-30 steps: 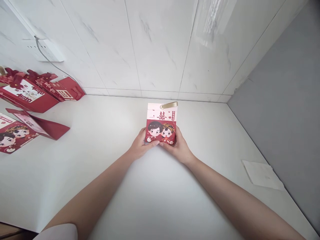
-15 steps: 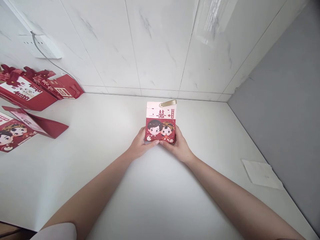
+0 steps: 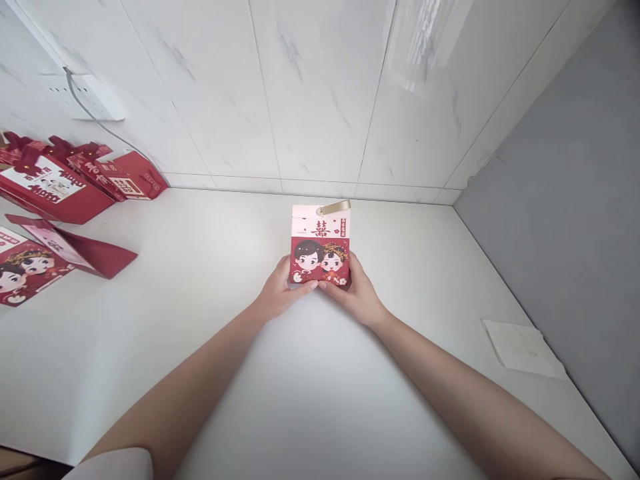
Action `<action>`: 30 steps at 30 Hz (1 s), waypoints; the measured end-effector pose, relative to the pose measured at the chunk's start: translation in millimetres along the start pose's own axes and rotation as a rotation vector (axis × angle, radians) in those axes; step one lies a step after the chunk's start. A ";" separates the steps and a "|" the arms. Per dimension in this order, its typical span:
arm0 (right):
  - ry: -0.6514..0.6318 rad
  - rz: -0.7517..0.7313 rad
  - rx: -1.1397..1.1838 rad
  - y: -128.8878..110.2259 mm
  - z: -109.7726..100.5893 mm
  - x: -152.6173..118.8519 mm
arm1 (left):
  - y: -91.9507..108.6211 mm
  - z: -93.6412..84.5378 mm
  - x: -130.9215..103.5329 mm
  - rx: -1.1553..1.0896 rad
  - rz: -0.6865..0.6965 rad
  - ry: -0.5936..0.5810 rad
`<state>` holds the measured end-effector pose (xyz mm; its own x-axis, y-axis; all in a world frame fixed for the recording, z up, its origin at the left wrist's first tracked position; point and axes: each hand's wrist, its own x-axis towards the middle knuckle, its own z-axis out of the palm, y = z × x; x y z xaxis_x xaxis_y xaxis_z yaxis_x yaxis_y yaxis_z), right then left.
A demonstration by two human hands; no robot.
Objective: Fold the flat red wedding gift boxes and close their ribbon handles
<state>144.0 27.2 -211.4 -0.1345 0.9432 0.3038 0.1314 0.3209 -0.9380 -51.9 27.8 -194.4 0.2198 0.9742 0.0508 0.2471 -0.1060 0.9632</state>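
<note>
A small red and pink gift box, printed with two cartoon faces and a red character, is upright at the middle of the white table. A gold ribbon loop comes out of its top and leans right. Around the box's lower left side is my left hand, closed on it, thumb along the bottom front edge. My right hand grips the lower right side in the same way, and the two thumb tips nearly meet. The fingers behind the box are mostly hidden.
Several red gift boxes stand at the back left by the wall. Nearer lies a box with an open flap. A grey cable runs from a wall socket down behind them. A white sheet lies at the right edge.
The view shifts very slightly. Both hands keep the same hold on the gift box, which shows almost no movement.
</note>
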 end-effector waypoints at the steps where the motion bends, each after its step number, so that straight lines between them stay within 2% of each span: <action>1: 0.002 0.007 -0.001 0.5 0.0 0.0 | -0.4 -0.1 0.1 -0.001 0.004 0.004; 30: -0.031 0.008 -0.009 2.9 0.7 0.3 | 0.3 1.2 0.3 0.068 0.015 -0.001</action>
<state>143.6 28.4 -214.2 -0.1637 0.9427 0.2908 0.1413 0.3142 -0.9388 -50.7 27.8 -194.5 0.2251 0.9722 0.0648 0.3077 -0.1340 0.9420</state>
